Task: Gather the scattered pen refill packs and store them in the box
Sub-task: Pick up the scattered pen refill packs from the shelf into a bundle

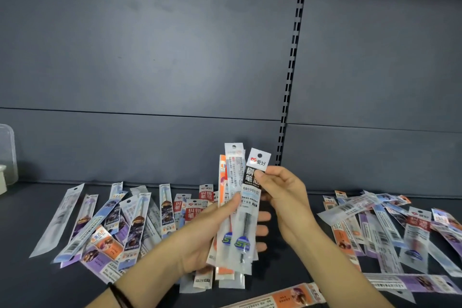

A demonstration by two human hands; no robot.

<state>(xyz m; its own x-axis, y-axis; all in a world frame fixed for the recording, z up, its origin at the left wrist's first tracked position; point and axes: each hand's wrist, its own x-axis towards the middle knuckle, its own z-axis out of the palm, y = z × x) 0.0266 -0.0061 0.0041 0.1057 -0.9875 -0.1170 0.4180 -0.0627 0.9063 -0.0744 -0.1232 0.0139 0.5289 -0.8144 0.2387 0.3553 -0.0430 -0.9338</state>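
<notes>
The bundle of refill packs stands nearly upright above the middle of the shelf, long axes vertical and hang-hole ends up. The left hand has its fingers curled round the bundle's lower half. At its front, the black-labelled pack leans slightly right, pinched near its top by the right hand. Loose packs lie fanned out flat toward the shelf's left side, and more packs criss-cross toward its right edge. A clear box stands at the far-left back corner.

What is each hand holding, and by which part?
The left hand grips a bundle of refill packs around the middle; right hand pinches the front black-labelled pack near its top.
</notes>
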